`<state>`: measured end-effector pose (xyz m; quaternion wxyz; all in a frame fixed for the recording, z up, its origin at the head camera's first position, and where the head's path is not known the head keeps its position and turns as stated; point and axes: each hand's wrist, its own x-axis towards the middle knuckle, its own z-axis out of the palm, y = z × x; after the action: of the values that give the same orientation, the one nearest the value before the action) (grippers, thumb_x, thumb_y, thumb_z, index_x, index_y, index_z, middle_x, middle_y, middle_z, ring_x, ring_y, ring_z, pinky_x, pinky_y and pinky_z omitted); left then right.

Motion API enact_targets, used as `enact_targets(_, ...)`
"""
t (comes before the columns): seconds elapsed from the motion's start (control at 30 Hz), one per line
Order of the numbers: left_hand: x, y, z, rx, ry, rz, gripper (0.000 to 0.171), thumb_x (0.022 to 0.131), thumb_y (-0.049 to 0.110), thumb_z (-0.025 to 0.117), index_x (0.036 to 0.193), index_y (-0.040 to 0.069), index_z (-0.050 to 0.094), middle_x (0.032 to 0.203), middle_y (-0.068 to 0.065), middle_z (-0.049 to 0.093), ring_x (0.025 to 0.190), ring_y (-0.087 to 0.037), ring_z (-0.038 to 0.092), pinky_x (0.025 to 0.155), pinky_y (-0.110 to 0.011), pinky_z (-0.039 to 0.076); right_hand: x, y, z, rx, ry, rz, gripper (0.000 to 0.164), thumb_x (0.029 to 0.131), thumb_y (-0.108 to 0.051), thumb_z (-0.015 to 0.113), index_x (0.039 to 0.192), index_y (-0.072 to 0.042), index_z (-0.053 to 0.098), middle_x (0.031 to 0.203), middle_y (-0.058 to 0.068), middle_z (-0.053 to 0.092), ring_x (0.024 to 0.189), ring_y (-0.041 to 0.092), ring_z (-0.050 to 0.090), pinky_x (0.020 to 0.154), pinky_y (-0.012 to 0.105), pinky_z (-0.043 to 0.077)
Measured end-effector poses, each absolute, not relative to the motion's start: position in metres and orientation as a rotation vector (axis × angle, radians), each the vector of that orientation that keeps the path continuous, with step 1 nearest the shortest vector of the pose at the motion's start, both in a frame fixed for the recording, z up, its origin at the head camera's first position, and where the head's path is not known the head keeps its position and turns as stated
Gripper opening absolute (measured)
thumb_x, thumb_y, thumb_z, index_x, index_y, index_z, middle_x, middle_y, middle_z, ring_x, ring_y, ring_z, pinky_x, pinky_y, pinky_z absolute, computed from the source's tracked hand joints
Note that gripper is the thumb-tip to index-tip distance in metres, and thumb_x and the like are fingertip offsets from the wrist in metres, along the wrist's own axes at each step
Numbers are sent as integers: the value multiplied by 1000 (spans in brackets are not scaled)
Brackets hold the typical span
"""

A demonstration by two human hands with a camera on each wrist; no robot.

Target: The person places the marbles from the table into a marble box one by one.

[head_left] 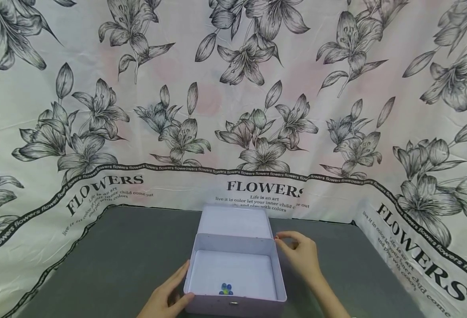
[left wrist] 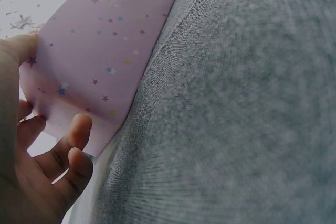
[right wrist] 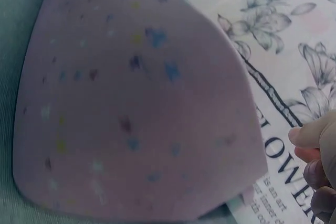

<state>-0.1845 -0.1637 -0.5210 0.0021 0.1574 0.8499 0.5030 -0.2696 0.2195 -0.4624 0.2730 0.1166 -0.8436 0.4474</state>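
A lilac tin box (head_left: 237, 305) stands with its lid (head_left: 233, 221) tipped back; small stars cover its outside. On its white floor lies a small cluster of round blue beads (head_left: 226, 289) around a yellow-green middle. My left hand (head_left: 167, 293) grips the front left corner, thumb over the rim and fingers along the side; the left wrist view shows the same hold on the box wall (left wrist: 89, 51). At the back right corner, near the hinge, the thumb and index finger of my right hand (head_left: 301, 254) pinch a small red thing, mostly hidden by the fingertips.
A dark grey cloth (head_left: 138, 256) covers the table under the box. Behind and on both sides hangs a white curtain (head_left: 177, 132) printed with lilies and lettering. A metal clasp (head_left: 233, 303) sits on the box front.
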Motion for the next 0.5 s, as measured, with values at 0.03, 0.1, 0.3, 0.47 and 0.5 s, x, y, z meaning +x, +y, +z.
enact_targets(0.03, -184, -164, -521, 493, 2666, 1578, 77, 102, 35, 73, 165, 9, 38, 167, -24, 37, 62, 0, 41, 56, -21, 43, -270, 216, -462, 311, -2276, 1222, 13, 88, -9, 87, 99, -11, 83, 61, -5, 63, 42, -9, 24, 40, 15, 21)
enact_targets(0.1, -184, -164, -521, 486, 2663, 1578, 77, 102, 35, 73, 165, 10, 38, 167, -23, 37, 62, 0, 41, 57, -21, 43, -271, 209, -462, 320, -2282, 1250, 12, 88, -9, 87, 99, -12, 83, 62, -5, 64, 41, -8, 24, 40, 15, 22)
enact_targets(0.3, -185, -163, -517, 451, 2669, 1551, 77, 102, 38, 73, 165, 11, 38, 168, -22, 37, 64, -1, 42, 58, -21, 42, -272, 188, -461, 341, -2295, 1273, 11, 88, -15, 88, 98, -14, 83, 67, -4, 67, 42, -4, 31, 41, 19, 26)
enact_targets(0.47, -184, -161, -515, 429, 2674, 1540, 78, 101, 40, 72, 165, 12, 38, 168, -22, 37, 66, -2, 43, 58, -21, 42, -272, 170, -460, 364, -2312, 1282, 11, 88, -12, 88, 97, -15, 84, 76, -4, 73, 42, -3, 32, 43, 19, 26)
enact_targets(0.5, -184, -161, -515, 427, 2675, 1540, 78, 101, 40, 73, 165, 12, 38, 168, -22, 37, 65, -2, 43, 58, -21, 42, -272, 167, -460, 373, -2316, 1286, 11, 88, -11, 88, 97, -15, 84, 74, -3, 72, 42, -3, 31, 43, 19, 26)
